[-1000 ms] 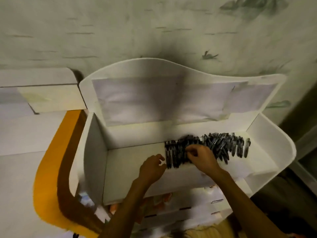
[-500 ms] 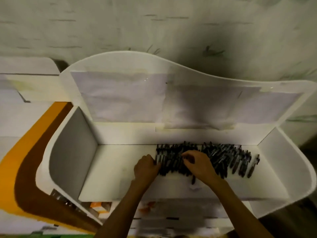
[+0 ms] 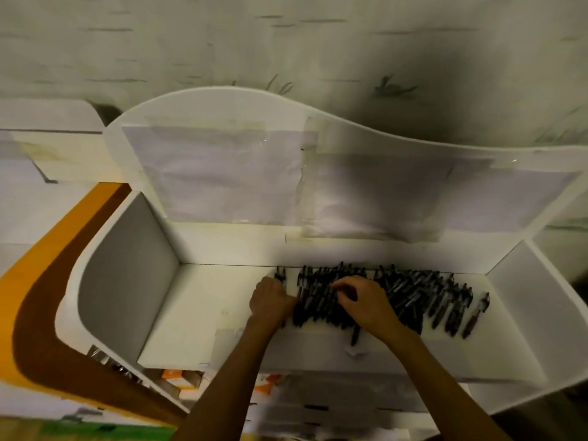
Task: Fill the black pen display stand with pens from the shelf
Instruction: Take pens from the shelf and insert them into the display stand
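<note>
My head camera looks steeply down, close over the white shelf. It faces the far wall.

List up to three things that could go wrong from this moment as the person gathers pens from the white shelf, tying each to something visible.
1. One pen pokes out past the pile's near edge; it could roll off the white shelf.
2. Both the left hand and right hand dig into the loose pile of pens, so a large grab may scatter or drop some.
3. A lone pen lies apart at the right and may be missed.
</note>
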`<state>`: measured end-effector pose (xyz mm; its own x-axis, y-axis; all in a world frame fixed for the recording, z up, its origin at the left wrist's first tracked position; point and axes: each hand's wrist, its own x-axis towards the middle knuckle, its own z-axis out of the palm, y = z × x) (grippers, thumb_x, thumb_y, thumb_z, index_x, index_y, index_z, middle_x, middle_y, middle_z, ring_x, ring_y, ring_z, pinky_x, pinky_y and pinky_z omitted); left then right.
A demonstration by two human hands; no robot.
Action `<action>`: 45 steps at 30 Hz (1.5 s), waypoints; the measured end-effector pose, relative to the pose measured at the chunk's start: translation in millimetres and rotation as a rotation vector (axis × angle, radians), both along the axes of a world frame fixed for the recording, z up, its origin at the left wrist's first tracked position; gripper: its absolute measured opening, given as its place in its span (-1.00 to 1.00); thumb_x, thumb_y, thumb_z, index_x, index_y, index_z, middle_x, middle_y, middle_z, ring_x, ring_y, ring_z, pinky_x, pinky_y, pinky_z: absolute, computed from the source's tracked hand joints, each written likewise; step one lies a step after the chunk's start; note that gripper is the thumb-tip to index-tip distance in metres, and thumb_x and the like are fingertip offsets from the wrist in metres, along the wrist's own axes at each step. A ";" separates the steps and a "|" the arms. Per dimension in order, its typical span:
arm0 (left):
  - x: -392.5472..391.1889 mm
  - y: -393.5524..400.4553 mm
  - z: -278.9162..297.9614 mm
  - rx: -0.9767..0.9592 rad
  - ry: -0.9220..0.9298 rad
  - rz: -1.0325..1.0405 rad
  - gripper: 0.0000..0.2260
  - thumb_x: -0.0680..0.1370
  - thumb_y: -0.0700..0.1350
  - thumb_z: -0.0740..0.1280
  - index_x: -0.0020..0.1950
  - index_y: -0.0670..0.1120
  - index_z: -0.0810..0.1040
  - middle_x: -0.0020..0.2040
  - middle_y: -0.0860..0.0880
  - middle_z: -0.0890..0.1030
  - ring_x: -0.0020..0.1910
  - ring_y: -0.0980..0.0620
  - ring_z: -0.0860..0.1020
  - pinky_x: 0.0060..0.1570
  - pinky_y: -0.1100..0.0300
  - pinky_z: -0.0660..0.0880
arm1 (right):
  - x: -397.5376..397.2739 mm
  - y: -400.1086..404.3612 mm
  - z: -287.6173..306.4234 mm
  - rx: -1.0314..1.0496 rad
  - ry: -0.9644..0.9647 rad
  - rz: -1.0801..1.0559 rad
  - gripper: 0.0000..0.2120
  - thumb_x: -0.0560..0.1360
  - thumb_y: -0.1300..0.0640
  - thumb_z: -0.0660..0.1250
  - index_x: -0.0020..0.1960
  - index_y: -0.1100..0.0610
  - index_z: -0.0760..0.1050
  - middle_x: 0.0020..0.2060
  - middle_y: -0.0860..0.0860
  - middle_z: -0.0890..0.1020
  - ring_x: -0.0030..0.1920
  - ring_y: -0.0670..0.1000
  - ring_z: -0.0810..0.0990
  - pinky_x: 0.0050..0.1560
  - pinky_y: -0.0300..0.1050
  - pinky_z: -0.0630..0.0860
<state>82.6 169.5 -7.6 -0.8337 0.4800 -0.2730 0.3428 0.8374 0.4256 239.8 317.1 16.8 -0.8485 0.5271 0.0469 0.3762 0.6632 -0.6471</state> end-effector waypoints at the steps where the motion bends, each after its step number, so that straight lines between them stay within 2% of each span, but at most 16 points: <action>1: -0.1 0.7 0.7 -0.030 0.008 -0.009 -0.54 0.46 0.02 0.41 0.29 -0.16 0.49 0.24 -0.11 0.52 0.16 -0.08 0.52 0.01 0.18 0.44 | 2.0 1.7 -0.1 0.002 0.001 0.000 -0.82 0.56 0.14 0.35 0.13 0.00 0.62 0.08 -0.04 0.64 0.01 -0.09 0.57 0.08 -0.26 0.47; 4: -0.5 3.0 4.1 -0.072 0.021 0.008 -0.71 0.54 -0.11 0.28 0.24 -0.16 0.52 0.21 -0.11 0.58 0.13 -0.08 0.56 -0.06 0.19 0.42 | 8.1 5.6 -0.3 0.002 -0.010 -0.002 -0.82 0.56 0.14 0.35 0.14 0.02 0.62 0.08 -0.03 0.65 0.03 -0.06 0.60 0.11 -0.19 0.53; 7: -0.9 5.1 3.7 0.037 0.027 0.092 -0.76 0.65 -0.12 0.16 0.22 -0.22 0.48 0.18 -0.18 0.58 0.08 -0.13 0.57 -0.03 0.14 0.43 | 12.5 7.8 0.8 0.005 -0.007 -0.007 -0.82 0.56 0.16 0.34 0.13 0.02 0.62 0.07 -0.02 0.65 0.03 -0.05 0.59 0.12 -0.16 0.54; 10: 4.2 4.4 -0.2 0.157 -0.057 0.096 -0.76 0.64 0.02 0.19 0.12 -0.14 0.45 0.07 -0.15 0.61 -0.14 -0.03 0.51 -0.16 0.15 0.40 | 13.5 10.8 5.5 0.026 0.013 -0.025 -0.83 0.57 0.16 0.33 0.12 0.00 0.62 0.05 -0.04 0.65 0.01 -0.06 0.59 0.12 -0.12 0.55; 12: 8.3 4.5 -3.3 0.175 -0.090 0.082 -0.65 0.56 0.19 0.27 0.10 -0.08 0.46 -0.07 -0.05 0.60 -0.19 0.03 0.52 -0.26 0.18 0.37 | 12.6 12.9 9.3 0.029 0.020 -0.023 -0.82 0.57 0.16 0.32 0.14 0.02 0.62 0.06 -0.03 0.65 0.01 -0.05 0.59 0.11 -0.15 0.54; 14: 10.0 5.2 -5.1 0.156 -0.054 0.055 -0.58 0.49 0.30 0.32 0.05 -0.04 0.47 -0.19 0.03 0.57 -0.26 0.09 0.51 -0.36 0.23 0.31 | 11.9 14.5 12.8 0.029 0.022 -0.021 -0.81 0.58 0.16 0.32 0.15 0.03 0.62 0.07 -0.02 0.65 0.01 -0.05 0.59 0.09 -0.20 0.52; 17: 8.3 5.5 -4.8 0.131 0.015 0.056 -0.56 0.42 0.34 0.37 -0.11 -0.04 0.50 -0.27 0.04 0.56 -0.33 0.10 0.52 -0.42 0.25 0.30 | 13.4 17.1 16.3 0.037 0.030 -0.049 -0.82 0.57 0.14 0.33 0.13 0.01 0.63 0.06 -0.04 0.66 0.00 -0.08 0.59 0.07 -0.23 0.50; 21: 7.9 6.0 -1.6 0.088 0.035 0.090 -0.63 0.36 0.26 0.45 -0.19 -0.02 0.50 -0.29 0.04 0.55 -0.36 0.13 0.50 -0.45 0.29 0.31 | 17.7 18.4 17.1 0.048 0.033 -0.056 -0.83 0.57 0.14 0.33 0.11 0.00 0.63 0.05 -0.04 0.66 -0.01 -0.07 0.59 0.07 -0.21 0.51; 26: 12.3 12.4 5.5 0.031 0.034 0.085 -0.56 0.37 0.34 0.43 -0.26 0.04 0.35 -0.32 0.09 0.41 -0.39 0.14 0.39 -0.43 0.27 0.25 | 16.8 12.0 16.5 0.038 0.019 -0.046 -0.82 0.58 0.16 0.31 0.13 0.03 0.63 0.06 -0.01 0.64 0.01 -0.04 0.59 0.11 -0.13 0.54; 30: 12.6 17.2 9.0 -0.007 0.000 0.065 -0.52 0.34 0.37 0.43 -0.13 -0.01 0.41 -0.21 0.03 0.48 -0.24 0.03 0.47 -0.29 0.22 0.33 | 14.9 4.4 13.9 0.040 0.017 -0.052 -0.83 0.58 0.15 0.32 0.13 0.03 0.62 0.05 -0.02 0.63 0.01 -0.06 0.57 0.10 -0.16 0.53; 32: 12.8 18.7 11.1 -0.018 0.006 0.057 -0.52 0.33 0.36 0.44 -0.12 -0.01 0.42 -0.18 0.03 0.51 -0.24 0.03 0.45 -0.25 0.20 0.35 | 14.9 2.4 13.7 0.034 0.018 -0.049 -0.82 0.58 0.16 0.32 0.14 0.05 0.62 0.06 -0.01 0.63 0.02 -0.04 0.58 0.11 -0.14 0.54; 34: 12.2 19.5 13.0 -0.037 -0.009 0.036 -0.50 0.32 0.36 0.45 -0.10 -0.01 0.43 -0.20 0.04 0.51 -0.24 0.04 0.47 -0.23 0.19 0.38 | 16.0 1.4 12.9 0.035 0.021 -0.041 -0.82 0.58 0.16 0.32 0.14 0.06 0.62 0.06 0.00 0.63 0.03 -0.03 0.58 0.12 -0.12 0.54; 38: 10.6 15.7 15.8 -0.081 -0.029 -0.035 -0.41 0.27 0.41 0.49 -0.05 -0.02 0.41 -0.16 0.03 0.52 -0.20 0.07 0.50 -0.24 0.19 0.41 | 18.6 3.9 12.7 0.052 0.028 -0.049 -0.83 0.58 0.15 0.33 0.13 0.04 0.62 0.04 0.00 0.62 0.00 -0.04 0.56 0.06 -0.23 0.47; 41: 5.0 10.2 14.3 -0.030 -0.049 -0.023 -0.46 0.33 0.32 0.52 -0.02 -0.02 0.39 -0.10 0.02 0.53 -0.14 0.05 0.52 -0.20 0.19 0.42 | 19.3 6.8 14.2 0.039 0.032 -0.055 -0.85 0.57 0.15 0.33 0.10 0.04 0.63 0.03 0.00 0.63 -0.02 -0.03 0.57 0.06 -0.18 0.51; 45: 4.9 8.2 11.9 -0.014 0.014 0.012 -0.57 0.34 0.26 0.50 -0.14 0.00 0.41 -0.22 0.05 0.51 -0.29 0.11 0.47 -0.29 0.23 0.39 | 18.3 8.8 16.4 0.039 0.042 -0.060 -0.83 0.58 0.15 0.32 0.13 0.05 0.62 0.06 -0.01 0.64 0.01 -0.03 0.58 0.10 -0.15 0.53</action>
<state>87.4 177.6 4.3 -0.8432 0.4660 -0.2681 0.3384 0.8475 0.4089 258.1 326.0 33.2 -0.8124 0.5739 0.1030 0.3892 0.6652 -0.6372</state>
